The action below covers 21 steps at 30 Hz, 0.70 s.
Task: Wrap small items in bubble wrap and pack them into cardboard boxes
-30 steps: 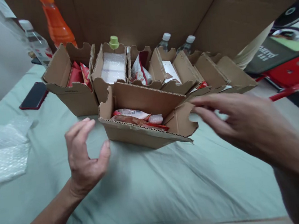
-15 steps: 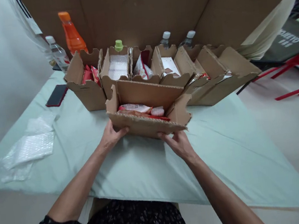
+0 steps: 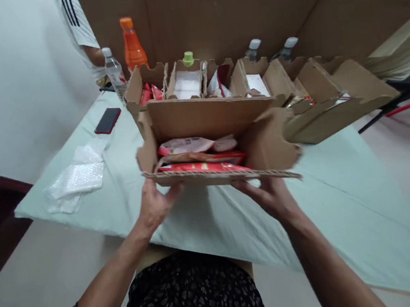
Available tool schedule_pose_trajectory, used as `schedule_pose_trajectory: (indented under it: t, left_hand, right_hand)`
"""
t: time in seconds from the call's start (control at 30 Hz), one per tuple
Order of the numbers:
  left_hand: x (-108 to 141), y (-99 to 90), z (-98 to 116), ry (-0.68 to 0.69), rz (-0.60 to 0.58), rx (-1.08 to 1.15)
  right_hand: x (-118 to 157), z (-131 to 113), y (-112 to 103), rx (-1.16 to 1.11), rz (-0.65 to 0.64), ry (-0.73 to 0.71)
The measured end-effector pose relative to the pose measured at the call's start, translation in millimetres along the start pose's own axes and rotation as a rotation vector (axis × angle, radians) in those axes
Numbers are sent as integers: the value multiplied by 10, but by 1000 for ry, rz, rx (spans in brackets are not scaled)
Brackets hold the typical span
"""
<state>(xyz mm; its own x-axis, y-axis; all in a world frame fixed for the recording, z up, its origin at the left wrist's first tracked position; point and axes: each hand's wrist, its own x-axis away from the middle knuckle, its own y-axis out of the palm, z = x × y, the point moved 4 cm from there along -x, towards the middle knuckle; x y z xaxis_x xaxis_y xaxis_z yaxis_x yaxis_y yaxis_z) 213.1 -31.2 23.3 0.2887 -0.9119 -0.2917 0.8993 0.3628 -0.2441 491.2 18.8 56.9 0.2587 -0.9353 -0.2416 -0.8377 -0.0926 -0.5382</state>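
Observation:
Between my hands is an open-topped cardboard box (image 3: 207,113), tilted so that its inside faces me. Red and pink snack packets (image 3: 206,165) lie in it. My left hand (image 3: 155,204) grips the box's lower left corner, thumb along the near wall. My right hand (image 3: 270,196) holds its lower right side, fingers partly hidden under the box. The box appears raised over the table (image 3: 194,219), in front of a row of similar cardboard boxes (image 3: 309,121).
Behind the row stand an orange drink bottle (image 3: 133,47), a clear bottle (image 3: 115,75) and white-capped bottles (image 3: 253,50). At left lie a phone (image 3: 108,120) and bubble wrap (image 3: 82,176). A large cardboard panel (image 3: 217,12) rises behind; another person's sleeve (image 3: 79,24) shows beside it.
The held box has come nearer and tipped further towards me, showing more of the packets. Both hands still grip it. My view has swung left, so the surroundings appear shifted right.

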Motion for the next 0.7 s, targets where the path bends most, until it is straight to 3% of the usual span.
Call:
schedule_pose_trajectory:
  t: [0.1,0.17,0.33,0.47,0.57,0.7]
  left_hand:
    - [213,205,103,53,-90,-10]
    - [413,221,52,20,-106,-11]
    - [611,-165,-270,-135,-49,-2]
    - [375,-596,-502,-224,66,135]
    - [10,-901,-627,-215,186,194]
    - [-521,-1190,-763,-201,229,157]
  right_hand:
    - [361,149,-178,31,47,75]
    - [529,190,-162,26,13,128]
    - [378,21,231,-62,-80,107]
    - [244,-133,660,-120,-120,32]
    - [293,-148,1054,-157,-157,-39]
    - [342,-136,1539,-197,-172,-116]
